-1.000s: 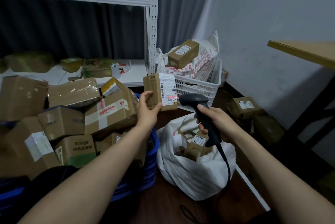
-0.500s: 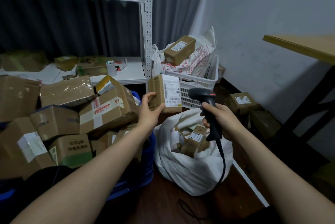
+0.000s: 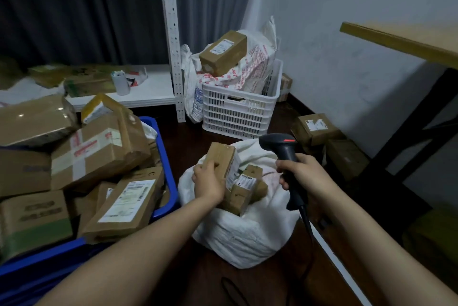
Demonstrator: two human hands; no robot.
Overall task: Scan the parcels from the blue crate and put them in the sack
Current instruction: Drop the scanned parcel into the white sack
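Two bare hands are seen above a white woven sack (image 3: 245, 233), which is set open-mouthed on the dark wooden floor (image 3: 188, 137) just beside the right rim of a blue plastic crate (image 3: 164, 159). A small brown cardboard parcel (image 3: 221, 157) is grasped by the left hand (image 3: 208, 184). The fingers (image 3: 205, 169) are curled over its plain brown side, and it is held upright in the mouth of the sack with its white label turned to the right. Its lower end is hidden behind the hand, so whether it rests on the other parcels cannot be told. Several more brown boxes (image 3: 244, 186) are lodged inside the sack, one with a white barcode label showing on top.

A black handheld barcode scanner (image 3: 282, 147) is gripped by the right hand (image 3: 302, 173), whose fingers are clenched round the handle. The scanner head is raised over the far right side of the sack, a red light is lit on its top, and its black cable (image 3: 306, 221) is trailed down towards the floor.

The blue crate is heaped with brown cardboard parcels (image 3: 99, 154), many of them taped and labelled. Behind the sack a white slotted plastic basket (image 3: 238, 112) is placed beside a white metal shelf rack (image 3: 173, 57), and a long brown box (image 3: 223, 52) is laid on the printed bags stuffed into it.
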